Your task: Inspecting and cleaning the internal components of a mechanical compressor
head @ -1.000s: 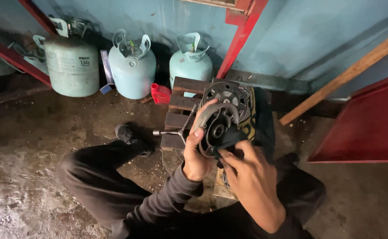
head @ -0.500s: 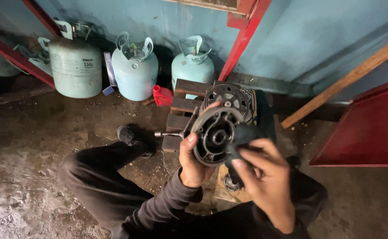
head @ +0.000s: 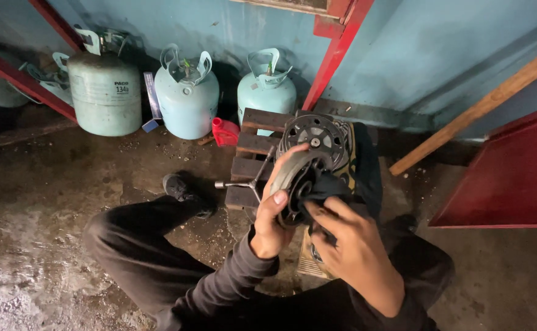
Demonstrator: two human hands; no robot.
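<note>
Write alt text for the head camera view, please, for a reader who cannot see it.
A seated person's left hand grips a round metal pulley disc while the right hand wipes its centre with a dark cloth. Beyond lie a second disc on a wooden pallet, and three pale gas cylinders against a blue wall.

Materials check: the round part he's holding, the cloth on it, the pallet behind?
Round grey disc with dark hub, held by the left hand: looks like bare metal, given its dull sheen and worn rim. Dark cloth under the right hand: soft fabric, since it folds and bunches. Low slatted pallet: probably unfinished wood, its boards dark and stained.
</note>
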